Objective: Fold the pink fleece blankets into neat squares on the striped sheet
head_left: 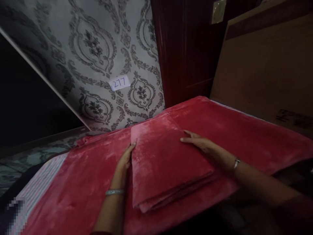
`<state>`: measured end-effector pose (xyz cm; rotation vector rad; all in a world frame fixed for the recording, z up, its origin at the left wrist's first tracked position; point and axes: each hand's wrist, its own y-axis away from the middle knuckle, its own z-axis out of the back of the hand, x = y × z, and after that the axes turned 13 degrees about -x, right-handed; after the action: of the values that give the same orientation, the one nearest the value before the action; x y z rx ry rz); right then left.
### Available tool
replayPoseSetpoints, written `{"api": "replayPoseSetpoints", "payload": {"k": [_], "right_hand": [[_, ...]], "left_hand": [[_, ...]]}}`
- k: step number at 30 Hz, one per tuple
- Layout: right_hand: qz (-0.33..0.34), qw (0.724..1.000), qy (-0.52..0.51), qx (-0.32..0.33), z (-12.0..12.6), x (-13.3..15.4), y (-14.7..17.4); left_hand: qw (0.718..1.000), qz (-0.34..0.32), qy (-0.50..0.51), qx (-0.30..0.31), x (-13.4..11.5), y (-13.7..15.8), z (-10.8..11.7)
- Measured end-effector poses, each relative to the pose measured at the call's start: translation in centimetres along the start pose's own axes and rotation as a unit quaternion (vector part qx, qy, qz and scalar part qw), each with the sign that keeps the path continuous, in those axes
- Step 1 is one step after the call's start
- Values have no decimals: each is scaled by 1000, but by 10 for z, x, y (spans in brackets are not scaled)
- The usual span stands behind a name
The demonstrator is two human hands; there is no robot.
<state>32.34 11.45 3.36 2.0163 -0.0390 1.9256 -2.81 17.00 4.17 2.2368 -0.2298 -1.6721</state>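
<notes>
A folded red plush blanket [168, 163] lies in the middle, its several layers showing along the near edge. My left hand [127, 156] clasps its left side, thumb at the edge and the other fingers mostly hidden. On the right side, my right hand [197, 142] holds it with the thumb on top and one finger along the edge. Beneath it spreads a red plush cover [234, 130] of the same look, reaching out to both sides.
A striped cloth [46, 176] shows at the left end of the cover. Behind stands a patterned wall [95, 68] with a paper marked 277 [120, 82], beside a dark red door [183, 49]. A large cardboard box [266, 68] stands at the right; a dark panel [31, 94] is at the left.
</notes>
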Motion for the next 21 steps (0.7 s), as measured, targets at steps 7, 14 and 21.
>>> {"api": "replayPoseSetpoints", "payload": {"k": [7, 14, 21], "right_hand": [[112, 989, 88, -43, 17, -19, 33], [150, 966, 181, -108, 20, -28, 28], [102, 964, 218, -113, 34, -25, 49]], "left_hand": [[997, -82, -9, -9, 11, 9, -11], [996, -87, 6, -27, 14, 15, -9], [998, -64, 14, -1, 11, 18, -6]]}}
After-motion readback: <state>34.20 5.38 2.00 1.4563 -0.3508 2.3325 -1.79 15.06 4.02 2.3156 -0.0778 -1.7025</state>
